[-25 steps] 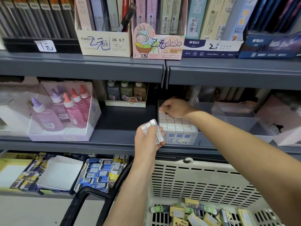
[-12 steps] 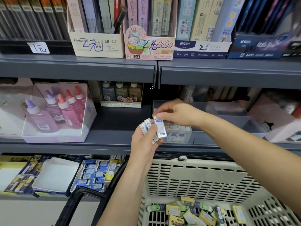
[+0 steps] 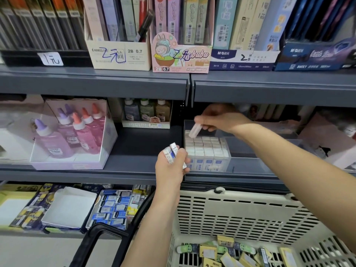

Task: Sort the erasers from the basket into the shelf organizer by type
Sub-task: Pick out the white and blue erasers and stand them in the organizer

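My left hand point(image 3: 170, 166) grips a small stack of white erasers with blue sleeves point(image 3: 170, 152) in front of the middle shelf. My right hand point(image 3: 217, 119) pinches one white eraser point(image 3: 195, 130), tilted, above the back of a clear organizer bin point(image 3: 229, 166) on that shelf. The bin holds several rows of white and blue erasers point(image 3: 206, 151) standing on end. Below, the beige plastic basket point(image 3: 240, 211) holds several loose erasers point(image 3: 223, 251) in yellow, green and dark wrappers.
A box of pink glue bottles point(image 3: 71, 135) stands on the left of the middle shelf, small bottles point(image 3: 147, 112) behind. Pencil lead boxes point(image 3: 181, 53) line the upper shelf. The lower shelf carries boxed erasers point(image 3: 113, 207). The basket's black handle point(image 3: 92, 239) hangs left.
My right hand took one eraser from the stack in my left hand and carried it up and right, over the organizer bin. My left hand stayed in place with fewer erasers.
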Tool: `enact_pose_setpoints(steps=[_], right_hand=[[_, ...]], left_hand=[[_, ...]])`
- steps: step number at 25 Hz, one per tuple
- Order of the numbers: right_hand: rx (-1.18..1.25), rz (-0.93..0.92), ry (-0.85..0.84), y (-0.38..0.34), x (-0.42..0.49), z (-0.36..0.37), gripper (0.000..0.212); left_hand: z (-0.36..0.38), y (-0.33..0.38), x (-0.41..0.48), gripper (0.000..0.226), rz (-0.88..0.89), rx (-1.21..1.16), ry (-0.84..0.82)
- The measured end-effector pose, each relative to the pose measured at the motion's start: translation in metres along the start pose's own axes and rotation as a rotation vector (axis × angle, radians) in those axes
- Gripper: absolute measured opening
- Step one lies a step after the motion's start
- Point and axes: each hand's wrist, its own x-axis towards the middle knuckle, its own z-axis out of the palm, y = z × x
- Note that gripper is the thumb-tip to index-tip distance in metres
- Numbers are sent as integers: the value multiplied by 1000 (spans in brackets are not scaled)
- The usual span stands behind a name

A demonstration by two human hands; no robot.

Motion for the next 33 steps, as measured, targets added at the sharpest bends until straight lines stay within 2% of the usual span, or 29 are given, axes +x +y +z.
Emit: enact_pose_setpoints(steps=[2, 5, 7, 10, 16, 19, 22, 24, 27, 30, 33], right_hand=[[-11, 8, 102, 6, 20, -1, 28], [-71, 16, 158, 15, 43, 7, 20], [-200, -11, 131, 17, 49, 16, 18], [-346, -11, -4, 19, 51, 32, 8], [-476, -13, -44, 21, 33, 40, 29], [-386, -63, 69, 7, 16, 36, 25], [-65, -65, -46, -11, -9, 34, 24], [-54, -103, -110, -17, -25, 32, 23], [-92, -159, -181, -22, -36, 31, 5], [-29, -122, -165, -23, -40, 32, 10], [154, -54, -134, -21, -45, 30, 9]], left_hand=[[0, 0, 1, 8, 6, 20, -4], [0, -2, 2, 7, 5, 38, -8], [0, -2, 2, 6, 3, 45, -8], [0, -3, 2, 7, 3, 35, -9], [-1, -1, -1, 7, 11, 26, -46], [1, 2, -3, 8, 8, 13, -36], [1, 5, -3, 13, 0, -40, -10], [1, 6, -4, 15, -4, -55, -16], [2, 8, -7, 11, -8, -60, -42], [2, 8, -8, 14, -11, -101, -98], [-1, 6, -5, 13, 30, -61, -91]])
